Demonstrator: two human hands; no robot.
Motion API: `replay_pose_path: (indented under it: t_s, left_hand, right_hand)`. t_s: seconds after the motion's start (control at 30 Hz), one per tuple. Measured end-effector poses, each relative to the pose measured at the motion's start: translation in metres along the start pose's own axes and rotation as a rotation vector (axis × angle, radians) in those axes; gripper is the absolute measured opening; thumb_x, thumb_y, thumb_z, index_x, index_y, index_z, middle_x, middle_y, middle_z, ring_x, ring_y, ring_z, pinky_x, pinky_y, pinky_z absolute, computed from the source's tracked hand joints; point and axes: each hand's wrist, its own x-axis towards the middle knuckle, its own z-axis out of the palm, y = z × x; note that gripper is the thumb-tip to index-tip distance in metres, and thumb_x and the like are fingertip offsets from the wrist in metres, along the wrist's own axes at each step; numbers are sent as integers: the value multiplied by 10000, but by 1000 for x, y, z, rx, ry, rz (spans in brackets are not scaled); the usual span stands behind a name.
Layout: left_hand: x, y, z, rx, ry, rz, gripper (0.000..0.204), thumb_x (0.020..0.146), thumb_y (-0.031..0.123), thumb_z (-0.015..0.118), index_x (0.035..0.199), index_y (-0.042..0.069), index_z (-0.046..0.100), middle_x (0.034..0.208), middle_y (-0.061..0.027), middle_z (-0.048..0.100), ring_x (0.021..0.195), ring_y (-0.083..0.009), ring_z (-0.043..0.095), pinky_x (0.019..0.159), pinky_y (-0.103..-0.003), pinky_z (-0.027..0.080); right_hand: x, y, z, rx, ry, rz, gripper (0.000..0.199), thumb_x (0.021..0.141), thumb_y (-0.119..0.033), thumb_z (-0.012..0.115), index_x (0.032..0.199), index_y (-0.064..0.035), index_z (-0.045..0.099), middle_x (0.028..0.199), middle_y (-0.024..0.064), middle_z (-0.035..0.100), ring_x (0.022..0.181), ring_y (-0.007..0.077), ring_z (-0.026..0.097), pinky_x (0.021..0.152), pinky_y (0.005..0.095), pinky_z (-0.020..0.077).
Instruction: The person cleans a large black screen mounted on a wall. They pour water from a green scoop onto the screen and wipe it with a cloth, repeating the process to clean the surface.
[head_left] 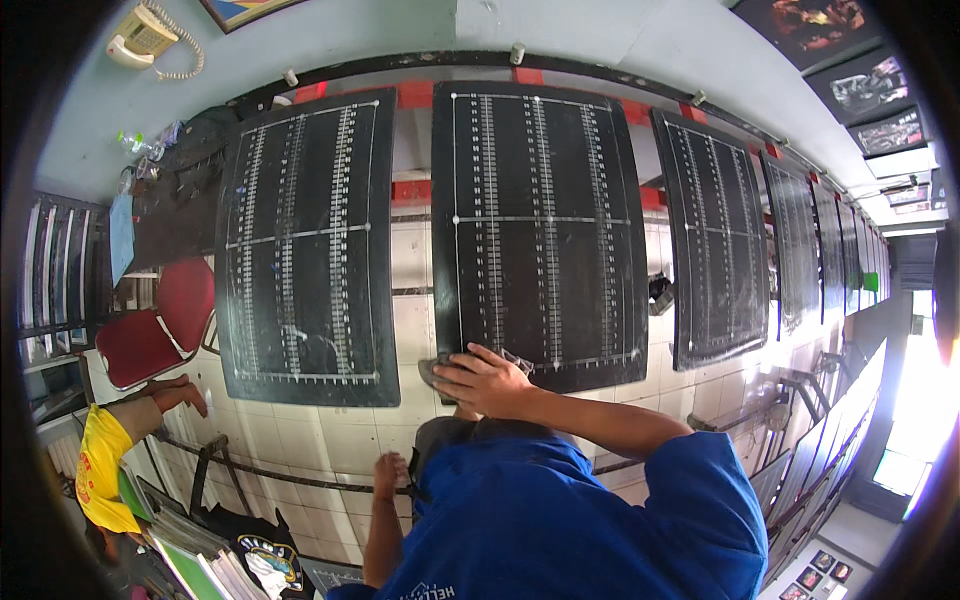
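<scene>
My right hand point(487, 383) is pressed flat, fingers spread, on a grey rag point(437, 370) at the bottom left corner of the middle black board point(540, 230), which hangs on the tiled wall point(330, 440) in front of me. The rag sits right at the board's lower edge, so I judge the wiping is at its lowest stretch here; the white ruled lines and columns on the board look sharp, though I cannot tell which parts have been gone over. My left hand point(389, 474) hangs below the board, near the wall rail point(260, 468), fingers loosely curled and holding nothing that I can see. Left of the board hangs a second black board point(305, 250), right of it a third point(715, 250) and more beyond. Far left of the board, another person's hand point(180, 392) rests by a red chair point(160, 320).
</scene>
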Motion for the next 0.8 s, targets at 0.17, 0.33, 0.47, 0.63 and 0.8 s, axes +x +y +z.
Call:
replay_pose_path:
  t_s: [0.17,0.33,0.47,0.63,0.8]
  left_hand:
    - [-34,-27,45,33,48,-51,376,995,389,479,1110,65,632,935,-47,661,671,-141,578,569,-285,483]
    - [-60,-55,64,63,44,-56,425,973,409,477,1178,62,613,967,-62,669,731,-158,588,590,-311,462]
    - [-77,-39,85,-146,126,-165,443,984,400,472,1217,47,601,1032,-94,691,846,-202,624,658,-332,482]
    - [-85,-38,87,-156,160,-178,451,983,427,487,1200,51,609,1015,-96,695,825,-187,607,678,-314,481]
    - [-74,-26,67,31,130,-97,423,986,430,516,1101,43,643,921,-74,689,768,-159,601,643,-299,494]
  right_hand:
    - [88,95,-24,-314,94,97,499,897,-281,600,1388,-200,564,1403,16,553,1302,311,521,1134,532,397]
    - [228,292,-82,-394,290,353,480,931,-273,595,1407,-222,561,1486,20,514,1385,329,451,1166,538,347]
    - [273,370,-101,-277,345,492,484,958,-300,578,1437,-246,535,1508,-1,496,1416,279,420,1186,502,312]
    - [193,406,-117,-505,313,619,488,923,-276,614,1395,-180,535,1380,61,577,1318,268,495,1112,509,363]
    - [46,485,-171,-531,528,1075,474,930,-312,580,1375,-147,560,1367,150,579,1203,341,581,1013,478,458]
